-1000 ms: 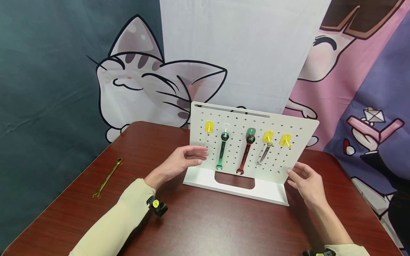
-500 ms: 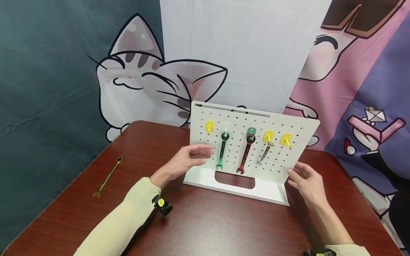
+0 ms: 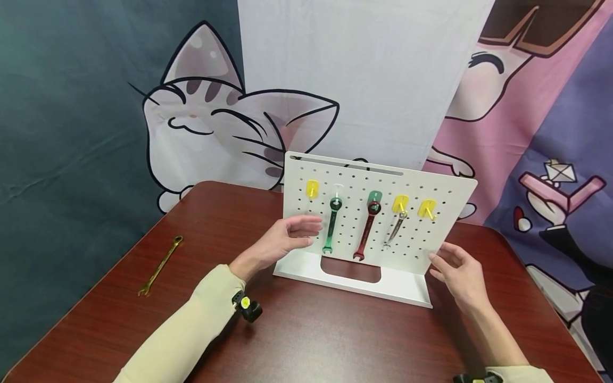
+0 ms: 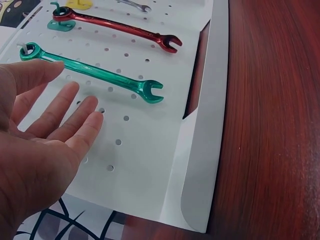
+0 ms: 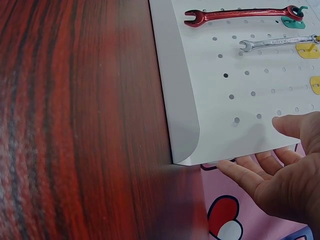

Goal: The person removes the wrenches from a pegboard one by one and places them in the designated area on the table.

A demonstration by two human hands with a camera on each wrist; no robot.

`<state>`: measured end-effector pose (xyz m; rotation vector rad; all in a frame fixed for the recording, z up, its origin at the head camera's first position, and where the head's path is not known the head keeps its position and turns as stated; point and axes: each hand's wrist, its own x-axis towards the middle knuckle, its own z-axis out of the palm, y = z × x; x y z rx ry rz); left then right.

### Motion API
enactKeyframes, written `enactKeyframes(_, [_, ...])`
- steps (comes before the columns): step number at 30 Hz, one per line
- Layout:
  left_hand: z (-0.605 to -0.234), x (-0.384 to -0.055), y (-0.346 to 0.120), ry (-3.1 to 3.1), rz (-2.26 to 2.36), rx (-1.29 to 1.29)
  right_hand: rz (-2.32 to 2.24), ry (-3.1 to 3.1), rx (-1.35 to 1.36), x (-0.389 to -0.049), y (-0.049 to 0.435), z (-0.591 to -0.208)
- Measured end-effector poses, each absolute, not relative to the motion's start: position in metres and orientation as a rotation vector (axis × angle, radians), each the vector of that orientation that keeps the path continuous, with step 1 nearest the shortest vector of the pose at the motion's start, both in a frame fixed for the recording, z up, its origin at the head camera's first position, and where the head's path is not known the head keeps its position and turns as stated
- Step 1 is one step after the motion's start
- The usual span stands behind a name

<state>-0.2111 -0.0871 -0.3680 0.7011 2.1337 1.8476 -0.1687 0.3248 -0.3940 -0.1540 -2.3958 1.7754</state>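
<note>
A white pegboard [image 3: 316, 218] stands tilted on its base. A green wrench [image 3: 331, 229], a red wrench [image 3: 366, 234] and a small silver wrench [image 3: 395, 233] hang from its hooks. My left hand [image 3: 282, 239] is in front of the board's left part, fingers extended and holding nothing. In the left wrist view its thumb overlaps the green wrench [image 4: 95, 71]; contact cannot be told. At the board's right edge, my right hand [image 3: 462, 276] holds the side, thumb in front and fingers behind, as the right wrist view of the hand [image 5: 285, 175] shows.
A gold wrench [image 3: 160, 266] lies on the left of the brown table [image 3: 306, 340]. Yellow hooks at the board's far left [image 3: 312, 189] and far right [image 3: 427, 209] carry nothing. A printed cloth [image 3: 364, 69] hangs behind the table.
My left hand has moved a little to the right, closer to the green wrench. The right hand and the hanging wrenches stay where they were.
</note>
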Motion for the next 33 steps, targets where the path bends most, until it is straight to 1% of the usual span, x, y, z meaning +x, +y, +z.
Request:
enactKeyframes(20, [-0.368, -0.214, -0.076, 2.11, 1.864, 0.714, 1.798, -2.398, -0.181, -0.167, 0.326, -0.398])
enactKeyframes(33, [-0.364, -0.217, -0.069, 2.11, 1.841, 0.669, 1.797, -2.4, -0.178, -0.169, 0.326, -0.397])
